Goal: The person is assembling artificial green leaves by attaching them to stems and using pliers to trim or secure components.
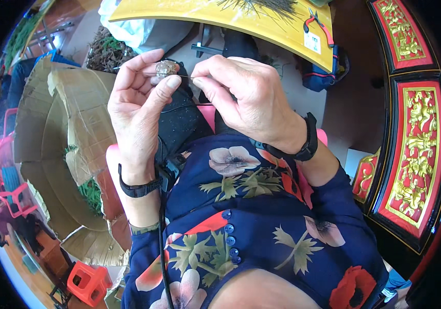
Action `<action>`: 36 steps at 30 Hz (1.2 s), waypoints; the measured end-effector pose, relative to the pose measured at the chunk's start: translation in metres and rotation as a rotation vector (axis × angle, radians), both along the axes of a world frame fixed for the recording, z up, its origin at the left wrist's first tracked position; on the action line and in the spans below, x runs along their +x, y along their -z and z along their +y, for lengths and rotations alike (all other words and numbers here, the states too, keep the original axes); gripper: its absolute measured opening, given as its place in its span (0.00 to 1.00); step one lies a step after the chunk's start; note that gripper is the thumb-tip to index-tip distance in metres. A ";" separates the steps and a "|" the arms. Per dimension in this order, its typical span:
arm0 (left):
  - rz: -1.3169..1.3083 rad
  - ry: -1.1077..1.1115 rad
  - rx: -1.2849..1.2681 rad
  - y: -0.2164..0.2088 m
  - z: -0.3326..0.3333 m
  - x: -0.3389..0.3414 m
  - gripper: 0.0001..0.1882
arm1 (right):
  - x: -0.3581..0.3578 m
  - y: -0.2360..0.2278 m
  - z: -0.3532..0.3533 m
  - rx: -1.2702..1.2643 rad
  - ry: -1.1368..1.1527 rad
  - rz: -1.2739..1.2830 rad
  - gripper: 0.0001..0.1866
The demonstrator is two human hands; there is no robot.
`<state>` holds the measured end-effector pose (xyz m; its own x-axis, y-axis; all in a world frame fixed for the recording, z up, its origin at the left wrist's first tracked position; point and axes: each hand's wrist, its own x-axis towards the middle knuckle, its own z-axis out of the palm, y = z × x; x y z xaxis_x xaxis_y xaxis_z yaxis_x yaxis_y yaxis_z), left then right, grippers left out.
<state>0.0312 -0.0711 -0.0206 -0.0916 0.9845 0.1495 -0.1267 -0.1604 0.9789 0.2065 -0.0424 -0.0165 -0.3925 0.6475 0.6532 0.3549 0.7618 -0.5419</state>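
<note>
Between the thumb and fingers of my left hand (pixel 140 98) is a small brown pine cone (pixel 166 68), rounded and rough, in front of my lap. A thin wire (pixel 185 76) runs from the cone toward my right hand (pixel 243 92). My right thumb and forefinger pinch the wire's other end, a short way from the left thumb. The other right fingers are curled in. How the wire sits on the cone's far side is hidden by my left fingers.
A yellow table (pixel 179 14) curves ahead, bearing a bundle of thin wires (pixel 264 5) and red-handled pliers (pixel 319 26). On the left stand an open cardboard box (pixel 84 108) with greenery inside, a brown pile (pixel 108 51) and a red stool (pixel 87 283). Carved red-gold panels (pixel 416 154) line the right.
</note>
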 end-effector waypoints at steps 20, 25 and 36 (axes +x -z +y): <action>-0.046 0.000 -0.032 0.003 -0.004 -0.004 0.18 | -0.008 0.001 -0.002 -0.020 0.091 0.007 0.05; -0.169 0.097 -0.122 0.002 -0.002 -0.006 0.17 | -0.007 0.004 0.000 -0.025 0.112 0.005 0.04; -0.275 0.174 -0.123 0.000 -0.004 -0.004 0.17 | -0.007 0.003 -0.001 0.020 0.118 0.034 0.03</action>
